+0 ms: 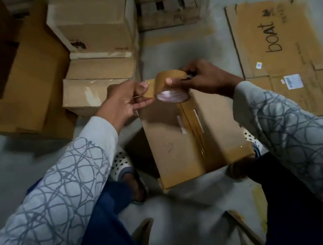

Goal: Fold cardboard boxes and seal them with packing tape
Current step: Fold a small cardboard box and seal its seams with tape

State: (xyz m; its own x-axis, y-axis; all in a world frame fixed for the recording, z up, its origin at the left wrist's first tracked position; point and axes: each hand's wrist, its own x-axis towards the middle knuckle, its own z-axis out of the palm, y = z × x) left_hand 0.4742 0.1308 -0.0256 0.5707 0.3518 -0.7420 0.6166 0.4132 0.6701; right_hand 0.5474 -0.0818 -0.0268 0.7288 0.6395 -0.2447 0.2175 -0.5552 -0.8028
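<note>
- Cardboard box (181, 146) lies closed on the grey floor (187, 50) between your feet, top face up. It is the only box at your hands.
- A brown tape strip (193, 121) runs along the middle seam of the box's top, and more brown tape crosses its near edge.
- One tape roll (172, 86) sits over the far end of the box. You cannot tell whether it touches the cardboard there.
- Your right hand (208, 78) grips the roll, with the thumb on its near side and the fingers curled over its far side.
- Your left hand (125, 102) is just left of the roll, over the box's far left corner. It pinches the loose tape end (148, 91) between thumb and fingers, and a short stretch of tape runs from that pinch to the roll.
- You wear two white perforated sandals: the left sandal (120, 160) is close against the box's left side, and the right sandal (251, 137) shows at its right side.
- Beyond the box's far left corner, three closed cartons form one stack (96, 48).
- Further left of the box, one large open carton (12, 82) lies on the floor.
- Right of the box and apart from it, one flattened cardboard sheet (286, 64) printed "boAt" lies flat on the floor.
</note>
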